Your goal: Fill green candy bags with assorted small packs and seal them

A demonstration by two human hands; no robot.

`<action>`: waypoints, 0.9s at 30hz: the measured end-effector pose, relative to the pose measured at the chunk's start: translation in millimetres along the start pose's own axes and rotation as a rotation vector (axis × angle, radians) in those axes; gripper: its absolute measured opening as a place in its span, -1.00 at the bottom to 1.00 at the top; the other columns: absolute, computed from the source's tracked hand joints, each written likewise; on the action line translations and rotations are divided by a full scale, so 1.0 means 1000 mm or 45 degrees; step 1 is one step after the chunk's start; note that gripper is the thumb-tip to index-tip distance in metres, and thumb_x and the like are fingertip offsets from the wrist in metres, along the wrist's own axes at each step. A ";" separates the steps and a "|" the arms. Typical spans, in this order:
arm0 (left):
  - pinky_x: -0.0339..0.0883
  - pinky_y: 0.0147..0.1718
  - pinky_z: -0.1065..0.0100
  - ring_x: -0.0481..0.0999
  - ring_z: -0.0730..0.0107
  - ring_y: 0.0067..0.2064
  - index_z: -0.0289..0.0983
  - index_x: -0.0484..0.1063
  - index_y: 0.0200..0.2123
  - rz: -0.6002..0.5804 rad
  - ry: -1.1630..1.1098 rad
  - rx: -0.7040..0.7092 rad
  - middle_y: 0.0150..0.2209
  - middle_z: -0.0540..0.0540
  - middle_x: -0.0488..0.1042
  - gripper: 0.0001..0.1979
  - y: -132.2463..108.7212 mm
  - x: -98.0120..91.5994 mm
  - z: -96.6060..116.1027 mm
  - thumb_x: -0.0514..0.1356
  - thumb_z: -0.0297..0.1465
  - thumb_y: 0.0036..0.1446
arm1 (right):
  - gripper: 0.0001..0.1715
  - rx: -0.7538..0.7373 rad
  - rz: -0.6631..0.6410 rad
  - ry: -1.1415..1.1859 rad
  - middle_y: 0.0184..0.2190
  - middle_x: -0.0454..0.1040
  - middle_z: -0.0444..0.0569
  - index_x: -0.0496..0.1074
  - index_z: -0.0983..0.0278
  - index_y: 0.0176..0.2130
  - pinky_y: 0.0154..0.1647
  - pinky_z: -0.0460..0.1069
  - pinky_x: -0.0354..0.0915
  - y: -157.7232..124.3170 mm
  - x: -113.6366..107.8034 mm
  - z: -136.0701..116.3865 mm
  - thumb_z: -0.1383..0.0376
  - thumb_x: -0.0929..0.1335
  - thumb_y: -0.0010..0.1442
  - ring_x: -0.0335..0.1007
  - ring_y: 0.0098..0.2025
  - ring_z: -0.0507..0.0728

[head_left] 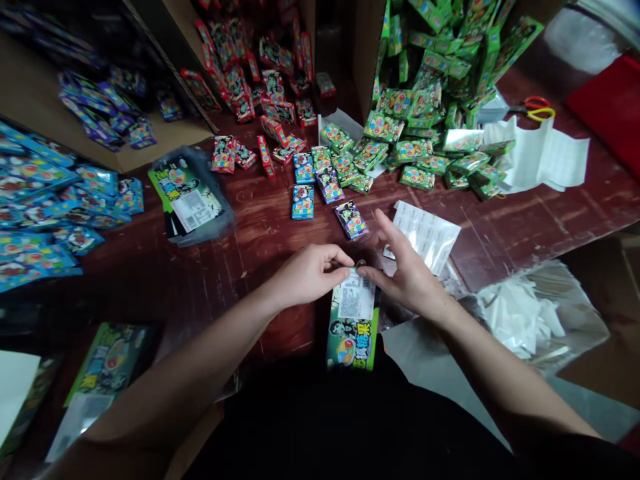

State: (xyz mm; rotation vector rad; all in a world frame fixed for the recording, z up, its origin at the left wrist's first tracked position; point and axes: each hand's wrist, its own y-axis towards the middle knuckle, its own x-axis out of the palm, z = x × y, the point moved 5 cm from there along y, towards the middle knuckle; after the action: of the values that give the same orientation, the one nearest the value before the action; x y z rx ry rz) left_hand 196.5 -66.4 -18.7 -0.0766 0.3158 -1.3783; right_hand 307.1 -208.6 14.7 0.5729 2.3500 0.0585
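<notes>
A printed candy bag (353, 340), black and green with a white label near its upper end, hangs at the table's front edge before my body. Its upper edge is pinched between the thumb and fingers of my left hand (309, 272). My right hand (407, 273) has its thumb at the bag's upper right corner, while its index finger stretches out apart from the thumb. Just beyond my hands lie a purple candy box (351, 220), a blue box (303, 202) and a second purple box (329, 184). A sheet of white stickers (427, 235) lies beside my right hand.
Cartons hold red boxes (235, 60), green boxes (425, 100) and purple boxes (105, 110). Blue boxes (45, 193) pile up at the left, near a stack of printed bags (187, 193). Scissors (537, 107) and a bin of white paper scraps (525, 320) are at the right.
</notes>
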 end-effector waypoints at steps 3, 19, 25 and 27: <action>0.44 -0.29 0.33 0.56 0.37 -0.31 -0.30 0.52 -0.21 0.005 -0.117 0.032 -0.32 -0.08 0.59 -0.83 -0.003 0.002 0.005 0.30 -0.36 0.13 | 0.01 -0.141 0.043 -0.244 -0.12 0.55 -0.06 -0.29 -0.07 0.47 0.08 0.29 0.23 -0.008 0.003 -0.009 0.31 0.36 0.35 0.38 -0.05 0.27; 0.59 -0.18 0.24 0.53 0.20 0.07 0.21 -0.02 0.35 0.726 -0.699 -0.077 0.25 -0.01 0.35 -0.13 -0.065 -0.055 -0.032 0.35 -0.36 0.10 | 0.02 0.426 0.515 0.758 0.33 0.13 0.12 -0.28 -0.14 0.43 0.17 0.32 0.41 -0.040 0.042 0.015 0.11 0.40 0.29 0.37 0.21 0.27; 0.51 -0.11 0.29 0.55 0.30 -0.07 -0.15 0.35 -0.01 0.573 -0.425 -0.144 -0.05 -0.06 0.50 -0.60 -0.081 -0.007 -0.046 0.37 -0.33 0.11 | -0.05 0.426 0.637 0.749 0.16 0.31 0.13 -0.28 -0.09 0.42 0.04 0.27 0.51 -0.019 0.038 0.018 0.11 0.36 0.33 0.46 0.06 0.26; 0.50 -0.10 0.28 0.56 0.31 -0.08 -0.18 0.36 -0.04 0.528 -0.293 -0.093 -0.03 -0.08 0.48 -0.64 -0.074 -0.007 -0.039 0.36 -0.31 0.13 | 0.08 0.328 0.479 0.764 0.22 0.27 0.12 -0.33 -0.13 0.43 -0.04 0.20 0.55 -0.013 0.037 0.013 0.14 0.42 0.27 0.48 0.02 0.23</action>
State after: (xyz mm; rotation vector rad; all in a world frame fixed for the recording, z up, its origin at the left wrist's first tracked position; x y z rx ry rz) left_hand 114.6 -69.5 -37.2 -0.2168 0.1754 -0.9363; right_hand 286.5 -206.3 -21.4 1.2663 2.8070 0.1123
